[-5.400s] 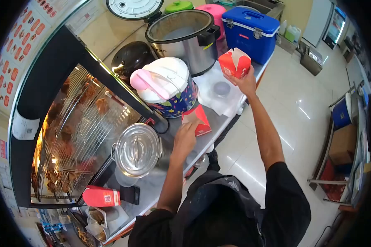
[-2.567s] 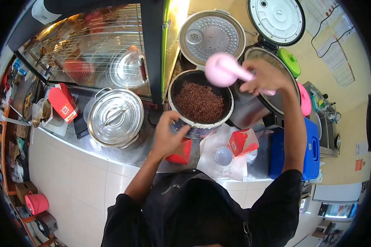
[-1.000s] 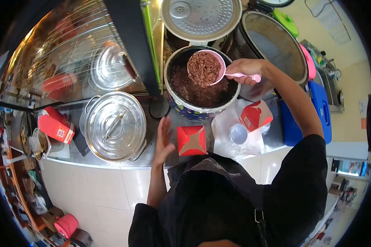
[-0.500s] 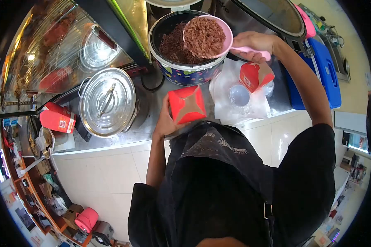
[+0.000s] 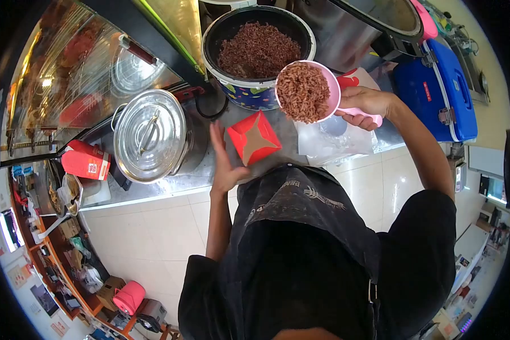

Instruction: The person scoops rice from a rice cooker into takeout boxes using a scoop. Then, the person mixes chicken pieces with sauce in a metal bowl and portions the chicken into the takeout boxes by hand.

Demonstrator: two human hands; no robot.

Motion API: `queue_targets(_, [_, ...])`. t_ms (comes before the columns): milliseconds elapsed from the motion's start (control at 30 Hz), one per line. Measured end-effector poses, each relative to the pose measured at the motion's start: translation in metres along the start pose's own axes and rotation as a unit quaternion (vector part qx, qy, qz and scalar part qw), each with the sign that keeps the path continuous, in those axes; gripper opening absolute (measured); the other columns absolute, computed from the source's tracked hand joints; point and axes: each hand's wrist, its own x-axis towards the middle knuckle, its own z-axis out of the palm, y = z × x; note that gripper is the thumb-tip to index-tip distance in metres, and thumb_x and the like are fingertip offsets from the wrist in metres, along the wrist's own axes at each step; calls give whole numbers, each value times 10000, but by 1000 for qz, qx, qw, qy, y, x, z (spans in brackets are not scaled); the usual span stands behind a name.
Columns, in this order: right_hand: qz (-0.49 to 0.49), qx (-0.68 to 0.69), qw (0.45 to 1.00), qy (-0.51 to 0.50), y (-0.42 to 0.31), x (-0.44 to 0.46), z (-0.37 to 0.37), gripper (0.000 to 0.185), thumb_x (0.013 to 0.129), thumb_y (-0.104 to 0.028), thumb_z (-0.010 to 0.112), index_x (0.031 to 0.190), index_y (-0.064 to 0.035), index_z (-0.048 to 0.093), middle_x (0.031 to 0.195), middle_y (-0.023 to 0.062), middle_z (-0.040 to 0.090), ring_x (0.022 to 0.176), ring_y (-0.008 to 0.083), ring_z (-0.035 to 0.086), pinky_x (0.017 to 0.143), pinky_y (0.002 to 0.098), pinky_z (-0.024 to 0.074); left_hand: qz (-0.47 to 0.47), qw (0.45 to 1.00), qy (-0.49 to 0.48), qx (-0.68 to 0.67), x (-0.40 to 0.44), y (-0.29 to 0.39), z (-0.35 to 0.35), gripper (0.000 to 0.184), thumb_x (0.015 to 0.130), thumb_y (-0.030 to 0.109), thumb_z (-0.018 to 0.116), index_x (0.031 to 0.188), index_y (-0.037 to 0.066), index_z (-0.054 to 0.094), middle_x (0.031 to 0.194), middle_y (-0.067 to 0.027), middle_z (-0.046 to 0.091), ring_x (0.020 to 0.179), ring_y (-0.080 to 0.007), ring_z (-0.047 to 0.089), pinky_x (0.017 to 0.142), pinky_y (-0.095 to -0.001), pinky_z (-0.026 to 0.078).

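Note:
My right hand (image 5: 365, 107) grips the handle of a pink scoop (image 5: 335, 96) heaped with reddish-brown rice (image 5: 303, 92), held over the counter just in front of the cooker. Beside a red box with a brown inside (image 5: 254, 137) on the counter, my left hand (image 5: 226, 164) has its fingers apart and holds nothing. The round cooker (image 5: 255, 97), with a patterned blue wall, stands open behind the box and has more of the rice inside. A second red box (image 5: 354, 78) is partly hidden behind the scoop and my right hand.
A lidded steel pot (image 5: 150, 136) stands left of the box, near a glass display case (image 5: 85, 68). Another red carton (image 5: 85, 162) lies at the far left. A blue cooler (image 5: 430, 93) and a large steel cooker (image 5: 328, 34) are at the right and back.
The loaded scoop has moved out of the cooker, toward the front and right. My left hand has let go of the red box, which now stands turned on the counter.

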Motion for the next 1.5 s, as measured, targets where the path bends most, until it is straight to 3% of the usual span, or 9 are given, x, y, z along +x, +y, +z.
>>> queue_targets(167, [-29, 36, 999, 5, 20, 2, 11, 348, 984, -476, 491, 861, -150, 502, 567, -54, 348, 408, 32, 285, 358, 207, 220, 19, 959, -69, 276, 37, 60, -15, 728, 783, 250, 687, 1406, 2, 404, 1448, -203, 400, 1356, -381, 363, 1106, -439, 320])
queue_targets(400, [-25, 66, 997, -43, 32, 9, 34, 379, 986, -495, 475, 851, -141, 492, 580, -45, 355, 419, 48, 307, 363, 218, 247, -56, 921, -135, 360, 55, 63, 1, 334, 763, 167, 635, 1061, 16, 633, 1185, -157, 571, 1100, -380, 535, 909, -490, 467])
queue_targets(600, [-31, 98, 993, -55, 40, 4, 54, 385, 997, -478, 469, 887, -110, 504, 574, -19, 365, 412, 61, 326, 355, 225, 254, -10, 797, -123, 591, 52, 70, 8, 287, 769, 252, 700, 949, 30, 669, 955, -150, 647, 970, -382, 619, 806, -480, 519])
queue_targets(700, [-42, 112, 989, -83, 40, 4, 63, 361, 1007, -456, 466, 889, -116, 491, 573, -18, 369, 412, 65, 332, 354, 229, 262, -162, 785, -161, 576, 57, 70, 5, 267, 801, 256, 676, 929, 22, 661, 905, -164, 683, 858, -392, 679, 693, -483, 552])
queue_targets(900, [-44, 152, 979, -129, 36, 8, 88, 333, 1011, -434, 471, 882, -128, 484, 569, -36, 350, 421, 62, 335, 358, 223, 265, -131, 802, -159, 560, 35, 66, 15, 289, 792, 266, 686, 886, -3, 635, 837, -215, 684, 785, -418, 686, 666, -480, 559])
queue_targets(1100, [-44, 200, 969, -139, 42, 21, 108, 317, 1004, -385, 507, 966, -72, 541, 614, -14, 401, 415, 65, 346, 342, 220, 291, -79, 913, -246, 315, 20, 82, 1, 231, 811, 208, 601, 922, 16, 667, 830, -244, 660, 809, -431, 640, 730, -478, 522])
queue_targets(1200, [-40, 215, 967, -129, 46, 17, 103, 296, 1003, -356, 514, 991, -62, 550, 615, -6, 414, 412, 67, 345, 335, 219, 277, -254, 901, -295, 191, 18, 102, -20, 219, 823, 165, 552, 915, -9, 649, 785, -239, 651, 771, -440, 630, 701, -496, 498])
queue_targets(1400, [-51, 253, 963, -77, 62, 6, 91, 268, 1005, -324, 509, 1017, -60, 552, 601, 15, 415, 403, 66, 347, 320, 224, 254, -87, 943, 14, 322, 0, 87, -5, 79, 814, 34, 548, 880, 9, 584, 967, -244, 603, 832, -451, 616, 689, -505, 489])
queue_targets(1500, [-60, 231, 970, -43, 67, 6, 87, 274, 1008, -339, 496, 1004, -69, 541, 588, 16, 404, 393, 68, 337, 324, 228, 259, -62, 926, 41, 370, -8, 77, -2, 119, 781, -50, 553, 852, 46, 564, 1082, -203, 559, 891, -442, 612, 709, -499, 494])
